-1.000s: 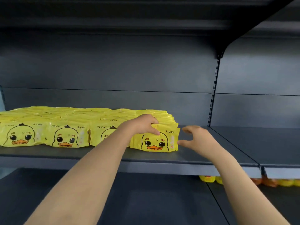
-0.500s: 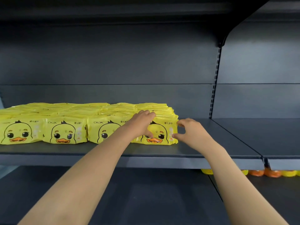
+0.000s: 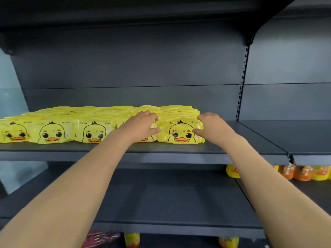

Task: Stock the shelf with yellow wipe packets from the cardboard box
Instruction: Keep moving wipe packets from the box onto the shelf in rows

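Two grips at end packet [image 3: 180,133], rightmost on shelf [image 3: 232,149]: my right grip [image 3: 209,126] pinches its right edge, my left grip [image 3: 143,126] rests loose-fingered just left of it.

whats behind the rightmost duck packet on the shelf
More yellow packets lined up toward the back panel; only their top edges show. The front packet hides the rest.

Your left hand [image 3: 141,125] is sliding leftward off the end packet [image 3: 180,134] while your right hand [image 3: 209,126] is taking hold of its right edge.
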{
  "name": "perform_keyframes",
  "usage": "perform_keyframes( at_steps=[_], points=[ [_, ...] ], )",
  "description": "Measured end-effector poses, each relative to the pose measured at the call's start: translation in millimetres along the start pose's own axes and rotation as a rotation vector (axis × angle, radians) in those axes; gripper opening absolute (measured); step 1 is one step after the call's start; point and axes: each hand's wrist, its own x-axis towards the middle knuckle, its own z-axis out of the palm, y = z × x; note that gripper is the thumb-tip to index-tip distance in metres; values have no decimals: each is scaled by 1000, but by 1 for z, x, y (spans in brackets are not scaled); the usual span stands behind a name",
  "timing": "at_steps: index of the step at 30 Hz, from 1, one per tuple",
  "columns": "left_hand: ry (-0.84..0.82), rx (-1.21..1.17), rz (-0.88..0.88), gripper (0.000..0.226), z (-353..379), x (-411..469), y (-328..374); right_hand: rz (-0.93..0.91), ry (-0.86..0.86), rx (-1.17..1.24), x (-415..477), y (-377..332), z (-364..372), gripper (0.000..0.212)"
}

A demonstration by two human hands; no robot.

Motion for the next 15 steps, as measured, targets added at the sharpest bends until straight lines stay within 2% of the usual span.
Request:
perform_keyframes(
  at_steps=[2, 8, 15],
  points=[
    [-23, -47, 5, 39, -15, -32, -15, -15, 7, -15, -12, -21, -4, 46],
    [-92, 39, 15, 39, -45, -134, -67, 22, -39, -34, -70, -101, 1, 47],
    [-248, -22, -46, 39, -20, -264, -123, 42, -265, -14, -153, -178, 57, 55]
  ],
)
